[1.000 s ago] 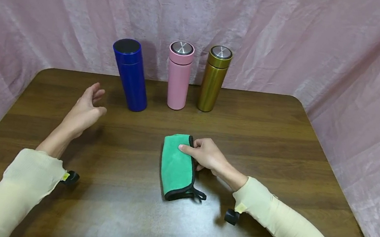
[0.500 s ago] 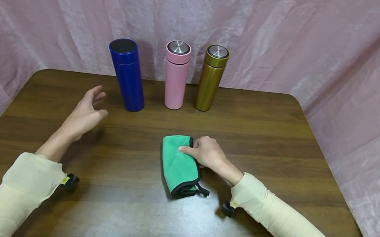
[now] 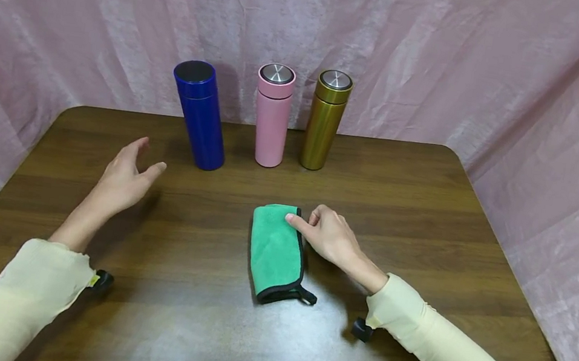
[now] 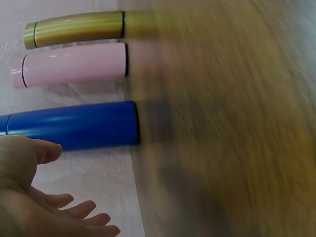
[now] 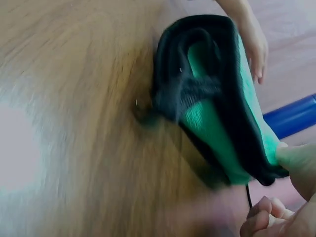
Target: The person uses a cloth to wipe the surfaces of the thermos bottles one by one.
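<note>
A folded green cloth (image 3: 275,255) with black trim and a small black loop lies on the table. My right hand (image 3: 332,235) is at its upper right edge, the thumb touching the green face. In the right wrist view the curled fingers (image 5: 261,217) show below the cloth, with a gap between. My left hand (image 3: 122,180) is held above the table at the left, fingers spread and thumb out, holding nothing. It is nearest to a blue thermos bottle (image 3: 200,123), without touching it.
A pink thermos bottle (image 3: 271,126) and a gold thermos bottle (image 3: 322,130) stand right of the blue one near the back edge. The wooden table (image 3: 416,221) is backed by a pink curtain (image 3: 416,51).
My left hand has spread its thumb and fingers wider. My right hand has shifted slightly right relative to the cloth, its thumb nearer the black edge. The cloth's lower end has turned slightly.
</note>
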{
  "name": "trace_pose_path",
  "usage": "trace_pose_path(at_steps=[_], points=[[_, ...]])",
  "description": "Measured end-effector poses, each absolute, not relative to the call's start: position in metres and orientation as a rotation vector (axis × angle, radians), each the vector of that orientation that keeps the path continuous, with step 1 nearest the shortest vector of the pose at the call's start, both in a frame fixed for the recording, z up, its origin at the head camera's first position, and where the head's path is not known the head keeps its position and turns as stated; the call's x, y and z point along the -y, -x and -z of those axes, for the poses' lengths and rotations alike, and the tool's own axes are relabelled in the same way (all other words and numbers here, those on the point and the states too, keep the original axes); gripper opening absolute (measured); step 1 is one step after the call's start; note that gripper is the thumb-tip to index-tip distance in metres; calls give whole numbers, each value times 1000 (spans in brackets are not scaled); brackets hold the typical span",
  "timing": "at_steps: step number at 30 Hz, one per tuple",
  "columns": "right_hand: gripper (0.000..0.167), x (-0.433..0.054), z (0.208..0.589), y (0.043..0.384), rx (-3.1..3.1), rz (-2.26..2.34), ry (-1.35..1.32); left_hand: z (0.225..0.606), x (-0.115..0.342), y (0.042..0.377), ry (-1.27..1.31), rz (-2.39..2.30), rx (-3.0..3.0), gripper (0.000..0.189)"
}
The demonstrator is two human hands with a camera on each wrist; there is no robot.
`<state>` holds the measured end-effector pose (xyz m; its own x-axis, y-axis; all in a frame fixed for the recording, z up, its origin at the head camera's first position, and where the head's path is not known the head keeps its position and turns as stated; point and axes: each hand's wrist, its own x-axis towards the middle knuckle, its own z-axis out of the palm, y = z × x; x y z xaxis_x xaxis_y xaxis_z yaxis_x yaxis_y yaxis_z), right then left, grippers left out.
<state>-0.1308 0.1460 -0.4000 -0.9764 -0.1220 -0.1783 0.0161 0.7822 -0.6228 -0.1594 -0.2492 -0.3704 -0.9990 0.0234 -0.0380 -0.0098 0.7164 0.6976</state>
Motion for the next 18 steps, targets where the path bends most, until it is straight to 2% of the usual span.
trace_pose_path(at_steps=[4, 8, 15, 18], points=[[49, -163, 399, 134, -2838, 1041, 119, 372, 258, 156, -15, -1078, -2926, 84], [47, -182, 401, 142, -2937, 1037, 262, 376, 264, 152, -51, -996, -2983, 86], [74, -216, 401, 151, -2983, 776, 495, 383, 272, 139, -127, -927, -3073, 90], [79, -230, 399, 156, -3008, 662, 541, 385, 275, 133, -157, -894, -3110, 89]])
